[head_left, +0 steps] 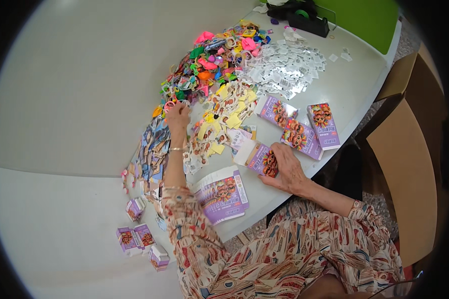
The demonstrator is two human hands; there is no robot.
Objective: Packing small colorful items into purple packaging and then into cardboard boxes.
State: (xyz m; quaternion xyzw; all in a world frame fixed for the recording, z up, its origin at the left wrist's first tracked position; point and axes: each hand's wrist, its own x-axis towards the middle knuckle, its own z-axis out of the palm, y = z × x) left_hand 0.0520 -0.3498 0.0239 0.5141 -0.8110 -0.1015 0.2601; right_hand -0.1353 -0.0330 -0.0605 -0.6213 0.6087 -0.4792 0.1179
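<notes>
My right hand (290,172) grips a small purple cardboard box (261,158) printed with colourful cartoon figures. The box lies tilted, its white flap open toward the left. My left hand (177,118) reaches to the lower end of a heap of small colourful plastic toys (209,62). Its fingers are bent together beside a pink ring-like piece (169,105); what they hold, if anything, is hidden. Just right of that hand spreads a pile of cut-out picture cards and yellow slips (227,107). Bluish picture cards (152,142) lie to its left.
Closed purple boxes (324,124) lie at the right edge. A stack of flat box blanks (222,197) is near my left forearm. Small purple boxes (135,236) stand lower left. Silvery white packets (286,65) and a black tape dispenser (309,22) lie farther back. A cardboard carton (403,164) stands right.
</notes>
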